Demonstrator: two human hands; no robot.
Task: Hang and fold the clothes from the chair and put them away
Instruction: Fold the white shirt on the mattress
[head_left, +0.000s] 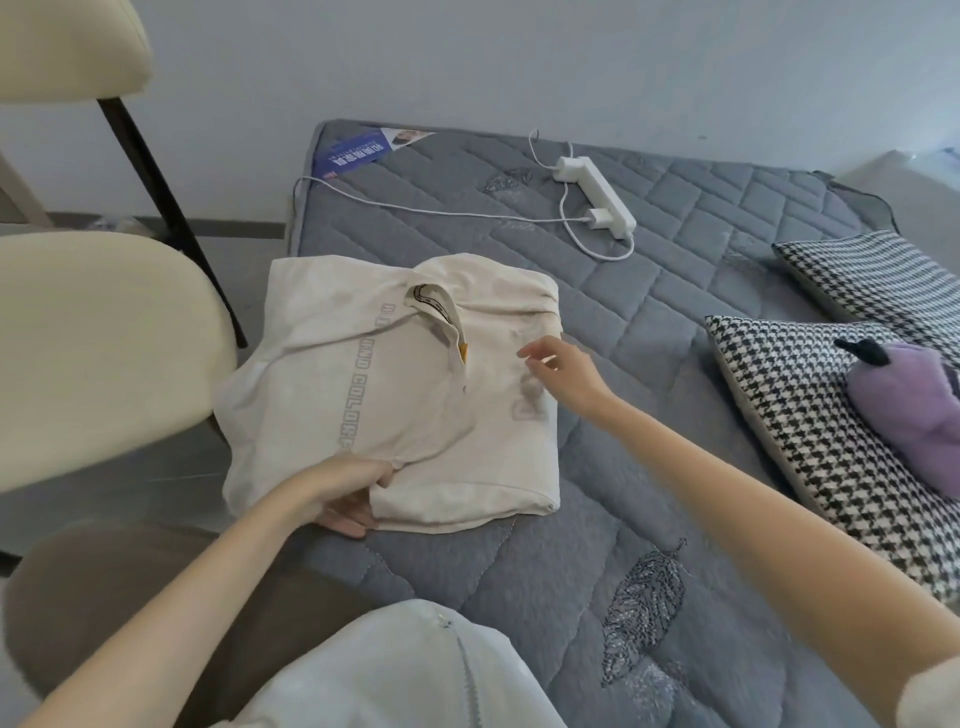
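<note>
A cream polo shirt with grey lettering lies partly folded on the grey quilted mattress, collar toward the wall. My left hand grips the shirt's near lower edge, fingers tucked under the fold. My right hand hovers just above the shirt's right side, fingers apart and holding nothing. The cream chair stands to the left, its seat bare.
A white power strip with its cable lies on the far part of the mattress. Two houndstooth pillows sit at the right, one with a purple plush toy on it. The wall runs behind.
</note>
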